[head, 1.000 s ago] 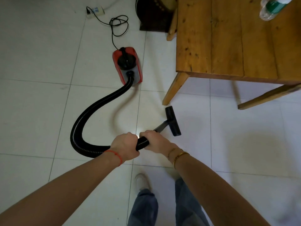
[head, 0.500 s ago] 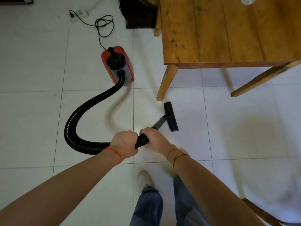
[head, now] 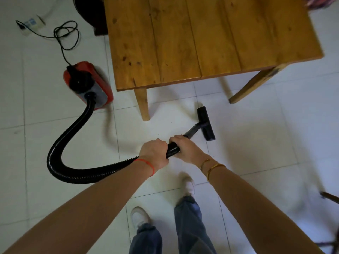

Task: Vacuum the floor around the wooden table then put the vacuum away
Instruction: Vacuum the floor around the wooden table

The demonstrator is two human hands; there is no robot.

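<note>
Left hand [head: 155, 153] and right hand [head: 185, 148] both grip the corrugated hose [head: 73, 131], fingers curled round — keep the floor nozzle [head: 205, 123] flat, sweeping past the table leg [head: 143, 103].

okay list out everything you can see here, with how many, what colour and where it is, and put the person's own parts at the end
vacuum body: one, red and black, on the floor left of the table
hose: one, black, ribbed, curving from the vacuum body to the hands
floor head: one, black, on the tiles between the two near table legs
table: one, wooden, upper middle
power cord: one, black, looped on the floor upper left
power strip: one, white, upper left
floor: white tiles
shoes: two, white, bottom middle
jeans: blue, bottom middle
left hand: grips the hose, red string on wrist
right hand: grips the hose end, gold bangles on wrist
</note>
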